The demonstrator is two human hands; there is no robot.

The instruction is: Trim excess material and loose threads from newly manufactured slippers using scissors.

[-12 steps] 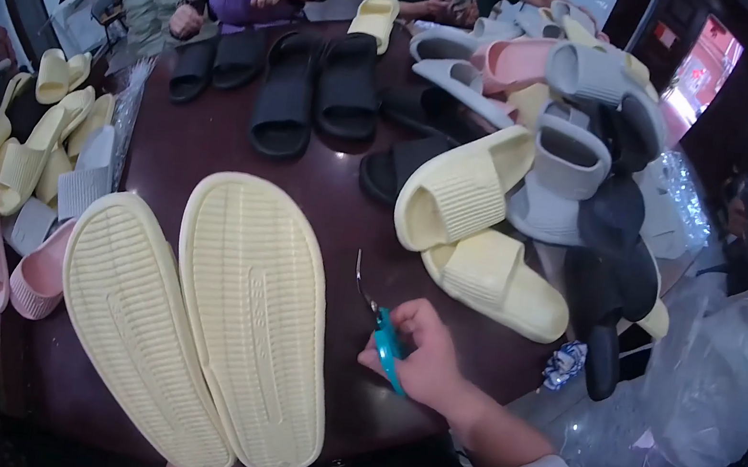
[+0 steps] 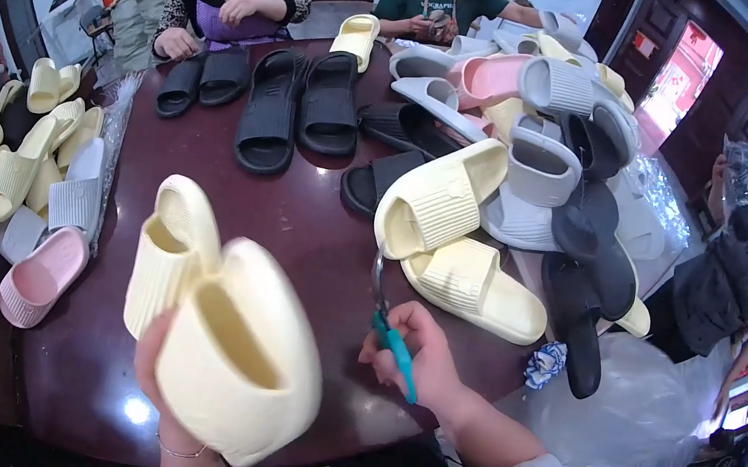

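A pair of pale yellow slide slippers [image 2: 247, 340] is held up above the near left of the table, toes toward me and straps showing. My left hand [image 2: 150, 357] grips them from behind and below, its fingers mostly hidden by the slippers. In my right hand [image 2: 410, 345] are scissors [image 2: 383, 322] with teal handles and a slim curved metal blade pointing away from me. The blade tip reaches close to another pale yellow pair [image 2: 442, 200] lying on the table to the right; touching or apart, I cannot tell.
Black slides [image 2: 269, 112] stand along the far side of the dark red table [image 2: 185, 138]. Grey, pink, yellow and black slippers pile up at the right [image 2: 539, 162] and left [image 2: 25, 172]. Two people [image 2: 234, 5] are across the table, and another person [image 2: 735, 278] is at the right.
My left hand has turned the slippers over, from soles facing me to straps showing. The scissors stay in my right hand. Another person has come into view at the right.
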